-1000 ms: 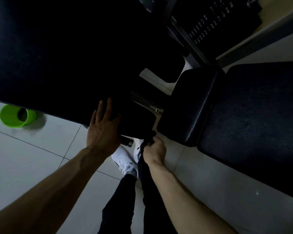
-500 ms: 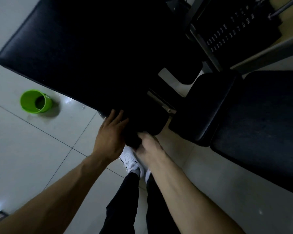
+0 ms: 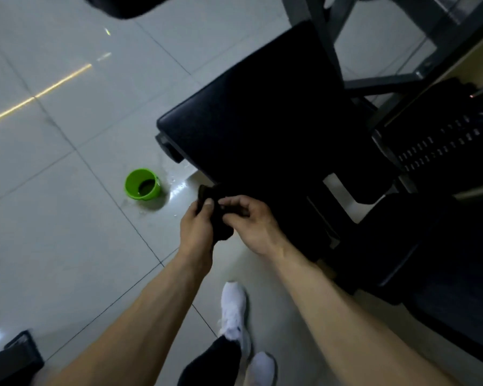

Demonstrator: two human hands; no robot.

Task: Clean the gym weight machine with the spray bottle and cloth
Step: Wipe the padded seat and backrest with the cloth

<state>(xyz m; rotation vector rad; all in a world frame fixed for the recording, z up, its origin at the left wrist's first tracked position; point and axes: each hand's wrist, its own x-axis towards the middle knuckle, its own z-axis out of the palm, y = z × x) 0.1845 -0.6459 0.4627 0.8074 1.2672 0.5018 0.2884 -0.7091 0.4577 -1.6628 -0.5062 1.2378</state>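
A dark cloth [image 3: 221, 227] is bunched between both hands, in front of the weight machine's black padded seat [image 3: 262, 115]. My left hand [image 3: 197, 227] grips its left side with the thumb on top. My right hand [image 3: 251, 221] pinches its right side with curled fingers. The machine's weight stack [image 3: 441, 146] with its numbered plates is at the right, behind the seat. No spray bottle is in view.
A small green bucket [image 3: 142, 185] stands on the wet grey tiled floor [image 3: 67, 218], left of the seat. Another black pad [image 3: 444, 268] lies at lower right. Grey frame bars [image 3: 379, 84] cross at the top right. My white shoes [image 3: 234, 310] are below.
The view has swung away from the pad. My left hand left the seat's edge and joined my right hand on the cloth, both now held off the pad above the floor.
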